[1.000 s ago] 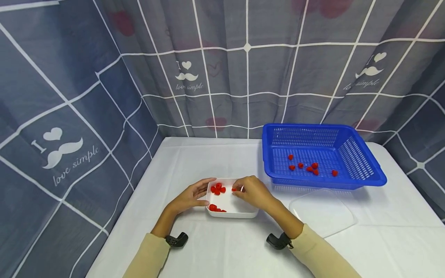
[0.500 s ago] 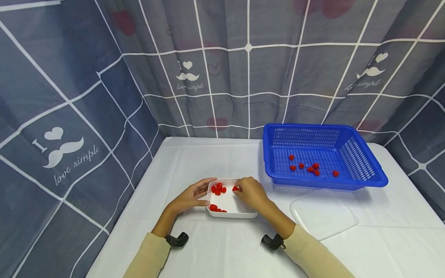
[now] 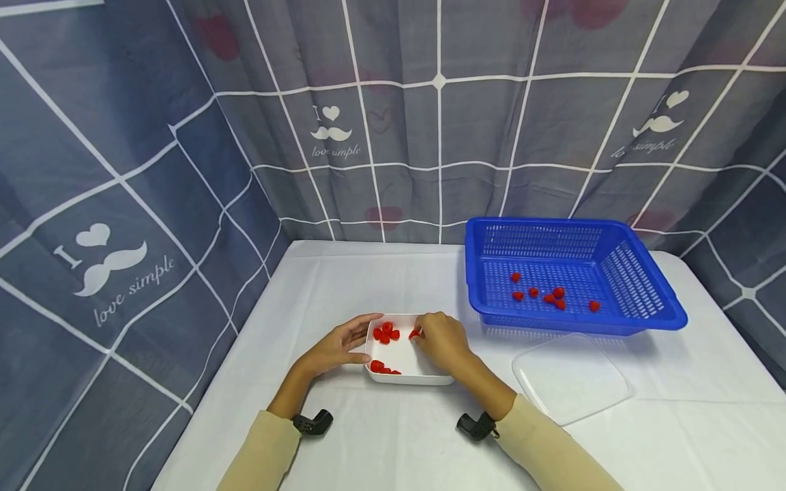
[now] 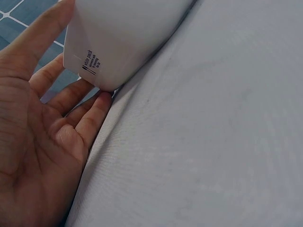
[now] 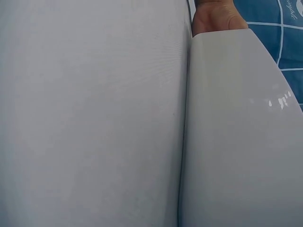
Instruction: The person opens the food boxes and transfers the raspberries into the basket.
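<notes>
A low white plastic box [image 3: 408,380] stands on the table, its side wall [image 4: 123,42] printed with small lettering. My left hand [image 3: 336,348] holds the box's left end, thumb near the front corner and fingers at the back one. Over the right part of the box, my right hand [image 3: 443,339] pinches a small red berry [image 3: 414,334], partly hidden by the fingers. Inside the box, one cluster of red berries [image 3: 385,333] lies at the back left and another group of red berries [image 3: 381,367] lies along the front left. The right wrist view shows mostly the box wall [image 5: 241,132].
A blue slotted plastic basket [image 3: 645,300] with several loose red berries [image 3: 559,292] stands at the back right. In front of it lies a clear plastic lid [image 3: 571,382]. A white cloth [image 3: 393,436] covers the table, and patterned grey-blue curtains [image 3: 473,129] hang behind and beside it.
The right hand has shifted slightly left and its wrist has turned inward, with the berry still between its fingertips. The left hand and the box have stayed put.
</notes>
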### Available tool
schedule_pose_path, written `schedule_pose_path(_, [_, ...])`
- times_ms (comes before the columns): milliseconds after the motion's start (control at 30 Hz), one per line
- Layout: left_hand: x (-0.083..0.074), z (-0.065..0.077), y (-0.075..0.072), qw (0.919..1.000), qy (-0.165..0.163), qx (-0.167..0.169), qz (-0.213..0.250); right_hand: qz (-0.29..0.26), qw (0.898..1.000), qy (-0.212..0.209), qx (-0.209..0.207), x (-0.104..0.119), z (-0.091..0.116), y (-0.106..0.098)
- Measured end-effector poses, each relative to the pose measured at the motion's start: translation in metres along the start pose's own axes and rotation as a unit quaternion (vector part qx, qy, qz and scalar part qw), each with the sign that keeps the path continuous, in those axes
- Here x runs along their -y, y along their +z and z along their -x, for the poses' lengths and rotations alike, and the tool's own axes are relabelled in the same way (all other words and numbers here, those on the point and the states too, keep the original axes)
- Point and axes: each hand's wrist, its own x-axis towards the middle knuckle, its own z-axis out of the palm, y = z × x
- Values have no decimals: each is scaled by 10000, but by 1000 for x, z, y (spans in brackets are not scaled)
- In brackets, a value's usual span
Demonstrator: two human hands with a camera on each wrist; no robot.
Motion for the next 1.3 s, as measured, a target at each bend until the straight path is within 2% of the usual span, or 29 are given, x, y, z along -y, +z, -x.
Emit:
schedule_pose_path(567, [0, -2, 0, 9999, 81, 63, 85, -241, 9996, -61, 131, -2, 0, -2])
schedule_pose_path(900, [-3, 0, 0, 10000, 7, 48, 24, -654, 9974, -251, 185, -4, -1, -5])
schedule_pose_path(1300, [-2, 1, 1, 10000, -14, 36, 53, -986, 9935, -502, 282, -1, -2, -25])
